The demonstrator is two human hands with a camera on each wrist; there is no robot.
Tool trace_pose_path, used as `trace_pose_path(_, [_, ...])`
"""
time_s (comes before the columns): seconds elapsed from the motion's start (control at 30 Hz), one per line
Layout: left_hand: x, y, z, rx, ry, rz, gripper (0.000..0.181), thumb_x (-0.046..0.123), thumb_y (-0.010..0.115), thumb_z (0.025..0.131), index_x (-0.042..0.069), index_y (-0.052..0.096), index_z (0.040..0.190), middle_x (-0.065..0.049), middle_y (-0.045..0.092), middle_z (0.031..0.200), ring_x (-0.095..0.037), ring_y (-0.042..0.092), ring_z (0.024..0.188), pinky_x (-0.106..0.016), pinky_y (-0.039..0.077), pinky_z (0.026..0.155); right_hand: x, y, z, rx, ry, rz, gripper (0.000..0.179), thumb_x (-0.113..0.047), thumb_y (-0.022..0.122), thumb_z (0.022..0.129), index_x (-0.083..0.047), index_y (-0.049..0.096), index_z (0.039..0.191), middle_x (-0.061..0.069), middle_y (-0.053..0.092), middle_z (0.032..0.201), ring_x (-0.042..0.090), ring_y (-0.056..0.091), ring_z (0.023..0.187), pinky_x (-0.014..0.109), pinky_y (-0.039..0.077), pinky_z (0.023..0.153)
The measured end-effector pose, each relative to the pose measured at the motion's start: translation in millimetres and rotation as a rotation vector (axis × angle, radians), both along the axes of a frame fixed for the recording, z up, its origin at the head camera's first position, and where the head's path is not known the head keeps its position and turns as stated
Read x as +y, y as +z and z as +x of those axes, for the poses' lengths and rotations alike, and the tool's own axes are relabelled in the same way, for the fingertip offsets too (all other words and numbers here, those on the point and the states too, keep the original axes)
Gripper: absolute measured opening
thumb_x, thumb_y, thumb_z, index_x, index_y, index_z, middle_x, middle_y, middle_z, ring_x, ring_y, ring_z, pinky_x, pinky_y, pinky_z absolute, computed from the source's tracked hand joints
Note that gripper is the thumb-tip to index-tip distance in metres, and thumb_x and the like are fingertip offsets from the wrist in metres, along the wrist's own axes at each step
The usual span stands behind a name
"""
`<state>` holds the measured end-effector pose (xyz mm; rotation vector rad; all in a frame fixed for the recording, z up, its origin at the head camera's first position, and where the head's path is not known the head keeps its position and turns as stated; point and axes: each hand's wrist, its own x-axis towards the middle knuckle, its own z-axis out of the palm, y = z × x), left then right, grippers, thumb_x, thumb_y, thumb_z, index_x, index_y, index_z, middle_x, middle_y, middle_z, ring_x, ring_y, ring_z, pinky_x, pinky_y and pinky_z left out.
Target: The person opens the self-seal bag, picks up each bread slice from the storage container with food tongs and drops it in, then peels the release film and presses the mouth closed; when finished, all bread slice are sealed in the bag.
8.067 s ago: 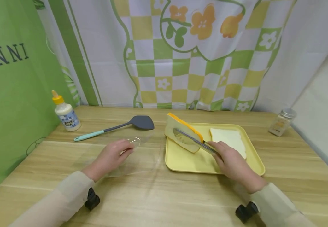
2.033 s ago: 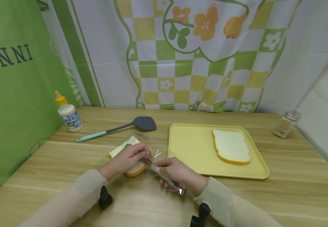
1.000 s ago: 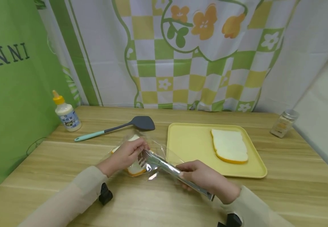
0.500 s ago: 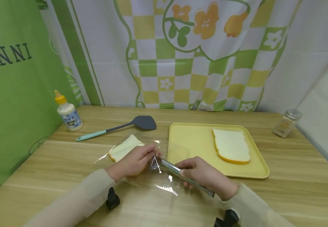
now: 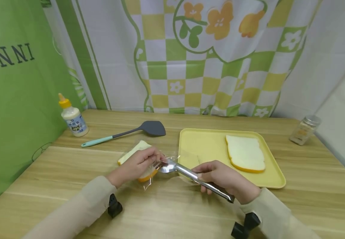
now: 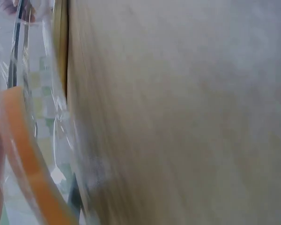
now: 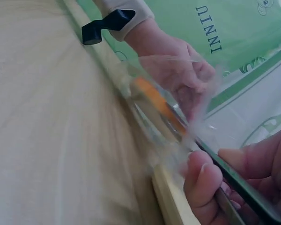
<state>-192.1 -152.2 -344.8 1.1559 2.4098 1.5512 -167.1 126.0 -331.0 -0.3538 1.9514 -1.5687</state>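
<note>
One clear plastic film (image 5: 172,158) wraps about the nearer of two slices of bread: the wrapped slice (image 5: 134,151) is over the counter (image 5: 172,212), left of the tray, with its middle hidden by the left hand (image 5: 141,165). One pair of metal tongs (image 5: 185,171) reaches in from the right, its head beside the slice's orange crust and close to the left fingertips; whether it touches the crust I cannot tell.

Both hands are closed on something: the left has its fingers curled and pinches the film, while the right hand (image 5: 221,177) grips the tongs along the handle, thumb against fingers.

Just to the right is one yellow tray (image 5: 200,142), with the second slice (image 5: 245,152) lying flat on its right half. Behind the left hand lies one spatula (image 5: 153,128); one squeeze bottle (image 5: 74,121) stands at the far left, one glass jar (image 5: 305,130) at the far right.

Only the head view takes in the second slice, bottle and jar. The left wrist view brings the crust up close, seen through wrinkled film. The right wrist view shows the fingers round the tongs, and a small drawing on the green cloth (image 7: 178,18) that the head view leaves out.
</note>
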Motion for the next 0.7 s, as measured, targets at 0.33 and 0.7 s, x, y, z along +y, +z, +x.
trace_pose_path(0.33, [15.8, 1.2, -0.4, 0.006, -0.049, -0.048, 0.016, 0.002, 0.039, 0.098, 0.001, 0.053, 0.089, -0.013, 0.066, 0.094, -0.026, 0.063, 0.096, -0.029, 0.049, 0.084, -22, -8.5, 5.7, 0.056, -0.056, 0.027, 0.034, 0.000, 0.047, 0.091, 0.011, 0.050, 0.122, 0.013, 0.060, 0.081, 0.009, 0.055, 0.054, 0.020, 0.046, 0.046])
trace_pose_path(0.7, [2.0, -1.3, -1.8, -0.053, -0.091, -0.113, 0.018, 0.003, 0.038, 0.099, 0.002, 0.051, 0.087, -0.013, 0.065, 0.094, -0.022, 0.063, 0.093, -0.031, 0.050, 0.085, -33, -14.4, 3.9, 0.060, -0.113, 0.060, 0.032, 0.000, 0.047, 0.091, 0.012, 0.051, 0.121, 0.015, 0.059, 0.084, 0.011, 0.054, 0.054, 0.020, 0.046, 0.047])
